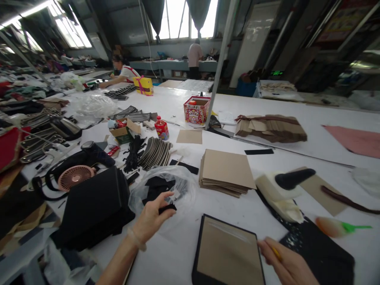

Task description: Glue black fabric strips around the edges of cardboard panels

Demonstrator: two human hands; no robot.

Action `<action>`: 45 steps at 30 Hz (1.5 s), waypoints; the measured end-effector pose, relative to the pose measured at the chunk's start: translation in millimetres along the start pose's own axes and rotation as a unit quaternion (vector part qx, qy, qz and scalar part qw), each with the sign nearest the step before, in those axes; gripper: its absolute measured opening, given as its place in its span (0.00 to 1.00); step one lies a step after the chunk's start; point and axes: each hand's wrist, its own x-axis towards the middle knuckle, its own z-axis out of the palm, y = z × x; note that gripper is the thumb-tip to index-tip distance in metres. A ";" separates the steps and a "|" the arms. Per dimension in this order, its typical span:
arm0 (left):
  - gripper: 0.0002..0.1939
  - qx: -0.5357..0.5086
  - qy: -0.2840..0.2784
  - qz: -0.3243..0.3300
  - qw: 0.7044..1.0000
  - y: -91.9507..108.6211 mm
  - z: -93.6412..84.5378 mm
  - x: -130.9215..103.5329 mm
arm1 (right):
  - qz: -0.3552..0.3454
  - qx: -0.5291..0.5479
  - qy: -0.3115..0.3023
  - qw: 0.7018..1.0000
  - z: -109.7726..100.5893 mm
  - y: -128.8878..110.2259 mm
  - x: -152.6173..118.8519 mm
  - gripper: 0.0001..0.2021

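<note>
Over a clear plastic bag with black pieces in it, my left hand is curled, its thumb and fingers around a small black piece. My right hand is closed around a thin yellow tool, beside the right edge of a tan board with a black border. Behind that board lies a stack of tan boards. A white container with a black-handled brush stands at the right, near black material.
Black stacked panels and a pink fan are at the left. A red bottle, a patterned box and a metal post stand farther back. One person leans on the table; another stands near the window.
</note>
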 end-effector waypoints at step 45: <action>0.16 0.014 -0.113 -0.124 0.986 -27.8 215.6 47.4 | 0.297 0.025 0.101 0.949 95.0 125.8 19.5 0.14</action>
